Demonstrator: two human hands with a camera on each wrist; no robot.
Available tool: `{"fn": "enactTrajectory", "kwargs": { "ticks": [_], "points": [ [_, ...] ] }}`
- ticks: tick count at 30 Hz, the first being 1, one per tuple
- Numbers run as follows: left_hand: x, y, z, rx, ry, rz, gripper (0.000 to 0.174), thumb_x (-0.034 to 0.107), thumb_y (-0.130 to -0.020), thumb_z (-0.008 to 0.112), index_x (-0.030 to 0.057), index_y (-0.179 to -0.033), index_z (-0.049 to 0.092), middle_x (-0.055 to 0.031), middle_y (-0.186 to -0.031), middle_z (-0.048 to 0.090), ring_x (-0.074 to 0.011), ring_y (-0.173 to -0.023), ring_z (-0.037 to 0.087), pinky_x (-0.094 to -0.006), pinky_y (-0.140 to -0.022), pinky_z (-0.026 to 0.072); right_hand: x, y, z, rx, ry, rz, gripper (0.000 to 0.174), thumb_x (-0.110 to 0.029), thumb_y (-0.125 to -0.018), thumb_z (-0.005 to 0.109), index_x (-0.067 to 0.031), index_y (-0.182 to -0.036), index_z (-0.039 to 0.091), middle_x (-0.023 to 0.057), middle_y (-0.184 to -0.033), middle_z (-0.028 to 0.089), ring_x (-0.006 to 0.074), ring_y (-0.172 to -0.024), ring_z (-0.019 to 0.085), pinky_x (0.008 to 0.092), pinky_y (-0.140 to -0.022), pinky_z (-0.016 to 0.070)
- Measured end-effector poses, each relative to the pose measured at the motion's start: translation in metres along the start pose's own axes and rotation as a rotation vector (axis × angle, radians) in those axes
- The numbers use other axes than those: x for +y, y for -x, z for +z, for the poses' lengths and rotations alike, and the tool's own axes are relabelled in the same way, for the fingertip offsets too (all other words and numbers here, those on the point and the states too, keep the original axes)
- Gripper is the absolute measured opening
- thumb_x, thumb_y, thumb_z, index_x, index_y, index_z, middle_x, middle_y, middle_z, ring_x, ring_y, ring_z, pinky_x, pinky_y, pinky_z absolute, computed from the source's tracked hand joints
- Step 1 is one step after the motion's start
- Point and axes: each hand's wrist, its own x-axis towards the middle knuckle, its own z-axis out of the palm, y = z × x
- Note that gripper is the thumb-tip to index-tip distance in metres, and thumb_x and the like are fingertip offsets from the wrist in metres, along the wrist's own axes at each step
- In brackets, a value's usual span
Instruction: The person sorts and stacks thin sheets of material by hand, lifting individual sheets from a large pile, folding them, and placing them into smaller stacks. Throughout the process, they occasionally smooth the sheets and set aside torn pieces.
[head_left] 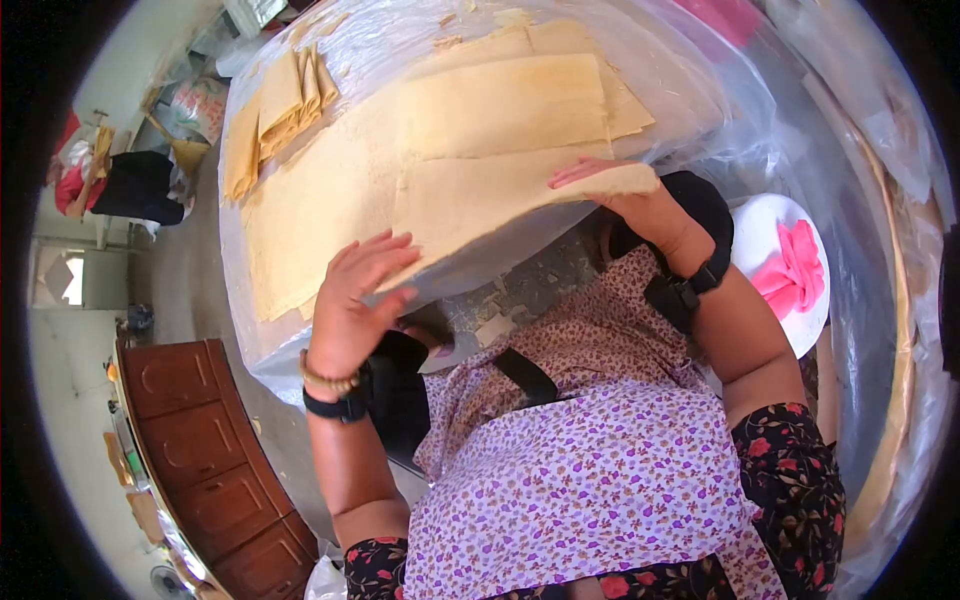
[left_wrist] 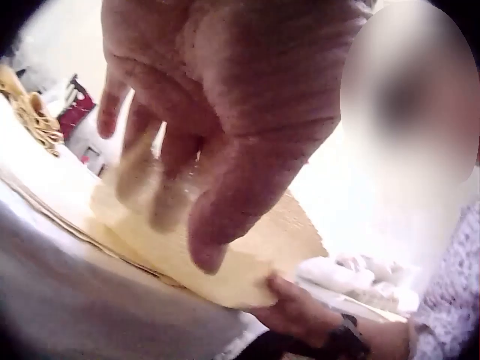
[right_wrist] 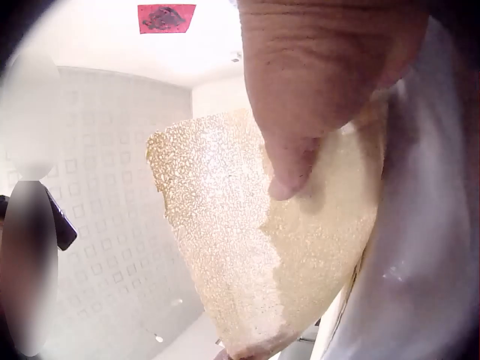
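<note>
Purple-flowered apron (head_left: 580, 480) fills the near ground, and both bare arms reach forward from it, each with a dark strap at the wrist. The left hand (head_left: 352, 295) and the right hand (head_left: 630, 200) are well apart, each clamped on the near edge of one thin, pale yellow sheet (head_left: 470, 200).

The left hand has its fingers spread on top of the sheet and its thumb tucked below the edge. The right hand pinches the other corner, which curls over the fingers. In the right wrist view the thumb presses against the sheet's speckled underside, with light glowing through it. The left wrist view shows the left fingers, blurred, lying over the sheet's top face, while the right hand grips the edge lower down.

The sheet's near edge is lifted off a big surface covered in clear plastic (head_left: 720, 110). Its far part lies flat among more flat sheets (head_left: 505, 100) of the same colour. At the far left of the plastic sits a folded stack (head_left: 285, 100) of them.

Just beside the right forearm is a white round thing with a pink flower (head_left: 790, 265) on it. A brown wooden cabinet (head_left: 195, 440) stands down at the left, well away from the hands.
</note>
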Motion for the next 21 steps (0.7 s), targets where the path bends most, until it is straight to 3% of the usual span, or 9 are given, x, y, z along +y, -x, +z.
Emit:
{"fn": "enactTrajectory", "kwargs": {
  "ticks": [2,3,5,6,9,12,15,18,21],
  "points": [
    [-0.026,-0.012,0.010,0.104,0.309,-0.043,0.050,0.002,-0.083,0.077,0.0097,-0.131,0.066,-0.0083,-0.130,0.069,-0.0228,-0.129,0.059,-0.0409,-0.109,0.0432,-0.004,0.003,0.010,0.252,-0.167,0.181,0.031,-0.020,-0.101,0.065,-0.0010,-0.124,0.069,0.0076,-0.124,0.070,0.0207,-0.116,0.063,0.0342,-0.103,0.0472],
    [-0.030,-0.021,0.017,0.165,0.444,-0.111,0.046,0.000,-0.085,0.075,0.0078,-0.129,0.067,-0.0074,-0.130,0.069,-0.0211,-0.128,0.059,-0.0392,-0.108,0.0450,-0.013,-0.003,0.014,0.339,-0.258,0.162,0.033,-0.021,-0.104,0.063,0.0004,-0.128,0.065,0.0001,-0.118,0.070,0.0100,-0.112,0.060,0.0287,-0.098,0.0494],
    [-0.034,-0.042,0.032,0.322,0.837,-0.398,0.019,0.002,-0.091,0.071,0.0020,-0.111,0.072,-0.0007,-0.115,0.073,-0.0151,-0.107,0.066,-0.0339,-0.090,0.0534,-0.008,-0.018,0.008,0.385,-0.242,0.279,0.036,-0.026,-0.101,0.066,0.0009,-0.126,0.066,0.0039,-0.117,0.072,0.0161,-0.107,0.065,0.0304,-0.095,0.0507],
    [-0.045,-0.056,0.037,0.355,0.751,-0.445,0.014,0.006,-0.092,0.071,0.0020,-0.106,0.072,-0.0016,-0.107,0.074,-0.0166,-0.098,0.068,-0.0347,-0.085,0.0538,-0.005,-0.026,0.002,0.410,-0.233,0.337,0.038,-0.028,-0.100,0.067,0.0011,-0.124,0.067,0.0058,-0.116,0.073,0.0192,-0.104,0.067,0.0312,-0.093,0.0514],
    [-0.069,-0.095,0.051,0.442,0.389,-0.529,0.013,0.015,-0.092,0.071,0.0019,-0.093,0.070,-0.0063,-0.085,0.074,-0.0232,-0.076,0.069,-0.0380,-0.071,0.0539,-0.006,-0.049,-0.012,0.289,0.555,0.653,0.037,-0.031,-0.096,0.069,-0.0015,-0.119,0.069,0.0132,-0.111,0.075,0.0340,-0.095,0.070,0.0381,-0.090,0.0530],
    [-0.060,-0.112,0.075,0.512,-0.056,-0.511,0.019,0.021,-0.091,0.069,0.0014,-0.089,0.067,-0.0147,-0.074,0.070,-0.0333,-0.069,0.068,-0.0425,-0.066,0.0529,-0.038,-0.064,-0.005,0.268,0.773,0.736,0.040,-0.032,-0.091,0.073,-0.0070,-0.122,0.067,0.0184,-0.119,0.070,0.0412,-0.104,0.065,0.0452,-0.091,0.0521],
    [-0.048,-0.101,0.069,0.621,-0.222,-0.472,0.015,0.017,-0.089,0.065,0.0020,-0.088,0.067,-0.0181,-0.073,0.070,-0.0402,-0.070,0.068,-0.0477,-0.065,0.0534,-0.042,-0.045,0.018,0.679,1.127,0.097,0.053,-0.033,-0.085,0.077,-0.0124,-0.132,0.062,0.0156,-0.135,0.063,0.0369,-0.122,0.059,0.0461,-0.099,0.0497],
    [-0.037,-0.096,0.062,0.427,-0.212,-0.614,0.018,0.021,-0.088,0.068,0.0050,-0.097,0.069,-0.0181,-0.095,0.073,-0.0358,-0.085,0.070,-0.0451,-0.074,0.0548,-0.045,-0.033,0.020,0.152,1.156,-0.345,0.068,-0.029,-0.078,0.082,-0.0144,-0.139,0.057,0.0150,-0.147,0.052,0.0354,-0.137,0.049,0.0455,-0.108,0.0453],
    [-0.023,-0.090,0.057,0.480,-0.590,-0.339,0.032,0.025,-0.084,0.075,0.0083,-0.111,0.070,-0.0180,-0.129,0.065,-0.0339,-0.115,0.064,-0.0420,-0.090,0.0535,-0.023,-0.028,0.021,-0.048,1.076,-0.193,0.071,-0.022,-0.075,0.083,-0.0142,-0.140,0.057,0.0139,-0.150,0.051,0.0362,-0.139,0.047,0.0459,-0.114,0.0411]
  ]
}}
